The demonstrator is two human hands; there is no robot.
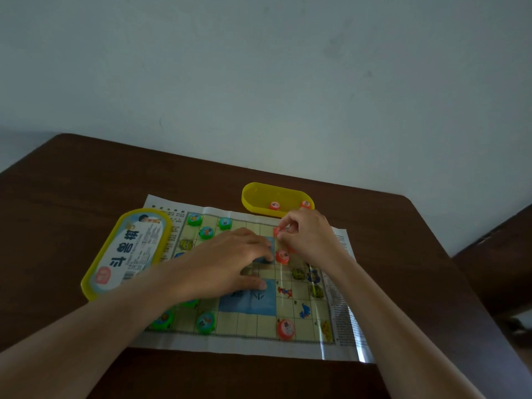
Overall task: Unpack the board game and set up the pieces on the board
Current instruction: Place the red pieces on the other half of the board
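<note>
Red piece (277, 231), likely light and slick (best pinched at its rim), clamped in right hand (309, 234) fingers; left hand (230, 263), fingers flat, pins flimsy board (259, 321).

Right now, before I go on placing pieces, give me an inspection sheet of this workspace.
Surface: brown table, with the game board spread flat on it.
Job's things: green pieces on the board's left side; red pieces on its right; yellow tray beyond the board, holding two loose pieces; labelled lid lying over the board's left edge.
Clutter: nothing seen.
Grips: left hand lies flat on the board; right hand pinches a red piece over the far right squares.
Cables: nothing seen.
Surroundings: pale wall behind; dark furniture at right.
</note>
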